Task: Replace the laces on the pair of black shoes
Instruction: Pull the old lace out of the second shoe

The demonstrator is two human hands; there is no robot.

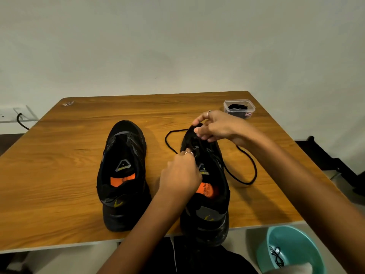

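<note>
Two black shoes with orange insoles stand on the wooden table [69,155], toes pointing away. The left shoe [122,175] has no lace. The right shoe [209,198] has a black lace [250,167] threaded near its toe, with loops trailing on the table to both sides. My left hand [179,175] lies over the right shoe's middle, fingers curled at the eyelets and pinching the lace. My right hand [213,125] pinches at the shoe's toe end, where the lace passes through.
A clear plastic box [239,108] holding a black lace sits at the table's far right corner. A teal bowl [290,248] with a black lace in it sits below the table's near right edge. A wall socket with a cable [19,117] is at far left.
</note>
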